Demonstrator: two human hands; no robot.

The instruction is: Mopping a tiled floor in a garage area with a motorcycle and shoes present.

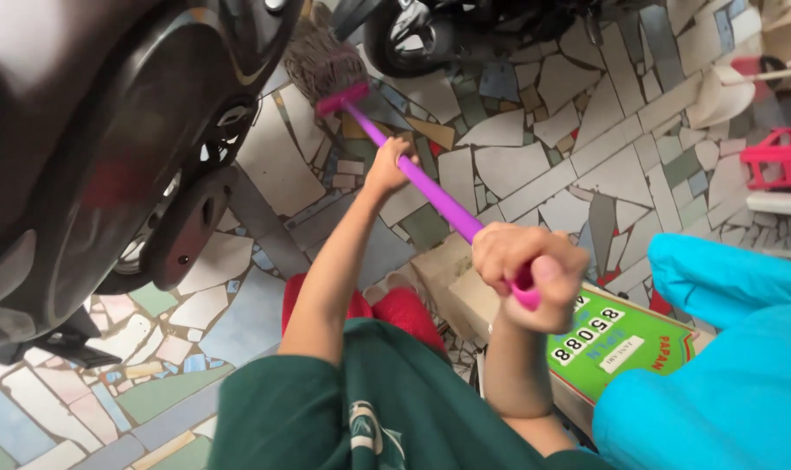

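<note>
Here, a red crate (pixel 780 157) sits at the right edge; what is in it cannot be seen. The left hand (pixel 387 167) wraps tight around the purple mop (pixel 430 193) halfway down the stick. The right hand (pixel 528 274) squeezes the top end. The mop's stringy head rests on the tiled floor (pixel 578 148) beside a motorbike (pixel 108 130).

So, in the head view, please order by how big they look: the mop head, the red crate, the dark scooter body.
1. dark scooter body, though it is nearest the camera
2. mop head
3. red crate, partly cut off, so close to the mop head

One head-worn camera looks steeply down, close over the mosaic floor (pixel 517 148).
</note>
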